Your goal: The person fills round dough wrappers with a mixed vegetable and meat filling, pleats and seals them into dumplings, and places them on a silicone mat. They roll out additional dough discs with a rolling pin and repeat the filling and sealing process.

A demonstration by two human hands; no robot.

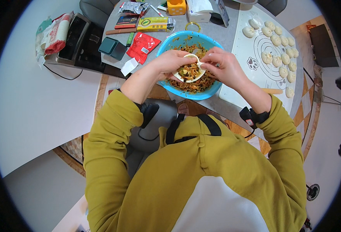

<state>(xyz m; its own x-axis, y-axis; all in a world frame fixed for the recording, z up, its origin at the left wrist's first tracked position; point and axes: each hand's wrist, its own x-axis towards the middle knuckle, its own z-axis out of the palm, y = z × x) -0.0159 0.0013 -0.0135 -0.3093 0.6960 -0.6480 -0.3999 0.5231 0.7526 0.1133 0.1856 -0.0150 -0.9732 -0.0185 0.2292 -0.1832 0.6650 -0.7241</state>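
Observation:
Over a blue bowl (209,93), both hands are at one round white dough wrapper (197,78). My left hand (171,63) cups it from the left, with its thumb along the rim. A heap of chopped filling (187,71) with orange and dark bits lies in the wrapper. The thumb and forefinger of my right hand (225,66) pinch the rim on the right, where the dough is gathered into a small fold. More of the same filling (196,87) fills the bowl below. A utensil partly shows in it behind my hands.
Several pleated buns (276,40) sit on a white printed mat (236,92) to the right, near a wooden stick (271,91). Left of the bowl lie a red packet (142,47) and a dark green box (112,48). Beyond stand a yellow cup (176,7) and tissues (199,11).

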